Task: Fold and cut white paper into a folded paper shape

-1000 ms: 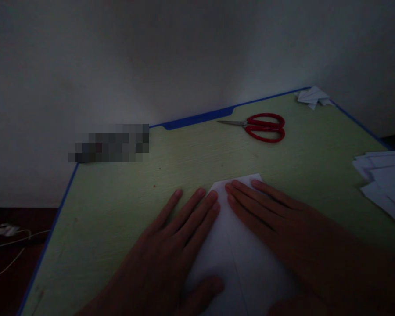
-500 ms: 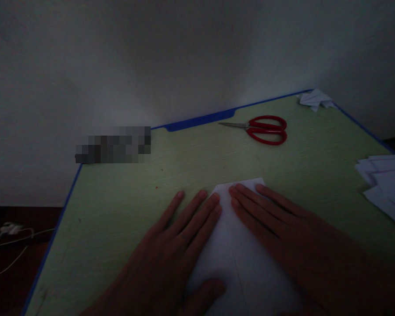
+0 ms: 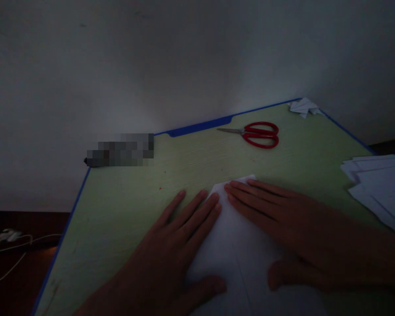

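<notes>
Left hand and right hand lie flat, fingers pressed together, on folded white paper on a green tabletop; red scissors beyond.

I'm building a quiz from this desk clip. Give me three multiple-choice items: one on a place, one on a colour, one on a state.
1. Where do the scissors lie?
A. near the table's far edge
B. under the left hand
C. on the paper stack

2. What colour are the scissor handles?
A. blue
B. red
C. black

3. How do the hands meet the folded paper?
A. both pressed flat on it
B. one lifts it
C. neither touches it

Answers:
A, they lie beyond the hands by the blue rim of the table.
B, the loops are red.
A, left hand and right hand lie open, palms down, on the sheet.
</notes>
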Motion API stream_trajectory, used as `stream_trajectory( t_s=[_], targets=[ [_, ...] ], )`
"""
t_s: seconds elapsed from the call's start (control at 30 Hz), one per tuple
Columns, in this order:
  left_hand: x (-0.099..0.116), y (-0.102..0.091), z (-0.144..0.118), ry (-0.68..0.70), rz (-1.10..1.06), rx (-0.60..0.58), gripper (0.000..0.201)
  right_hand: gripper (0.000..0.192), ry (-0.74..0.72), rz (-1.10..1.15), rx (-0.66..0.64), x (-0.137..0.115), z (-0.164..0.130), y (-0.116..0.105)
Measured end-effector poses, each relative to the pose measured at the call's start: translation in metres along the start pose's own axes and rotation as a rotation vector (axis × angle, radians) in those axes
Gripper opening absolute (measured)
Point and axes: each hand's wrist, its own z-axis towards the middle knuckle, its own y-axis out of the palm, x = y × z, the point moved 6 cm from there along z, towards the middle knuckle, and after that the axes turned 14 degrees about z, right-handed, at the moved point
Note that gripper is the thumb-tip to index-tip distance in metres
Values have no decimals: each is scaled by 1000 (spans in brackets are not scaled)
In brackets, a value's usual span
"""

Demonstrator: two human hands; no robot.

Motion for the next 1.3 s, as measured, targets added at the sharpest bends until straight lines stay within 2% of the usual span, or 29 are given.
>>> stream_trajectory(
  t_s=[0.1, 0.23, 0.53, 0.97, 1.3],
  targets=[
    [-1, 3, -1, 11, 9, 8, 92, 96, -34, -9, -5, 4, -1, 2],
    [0, 5, -1, 17, 28, 6, 91, 91, -75, 16, -73, 8, -5, 6],
    [-2, 1, -3, 44, 15, -22, 80, 86, -155, 81, -169, 7, -10, 3],
    [-9, -3, -9, 41, -10, -3, 77, 91, -200, 246, -187, 10, 3, -1],
    [-10, -1, -9, 24, -27, 5, 78, 101, -172, 247, -179, 15, 1, 3]
  ],
)
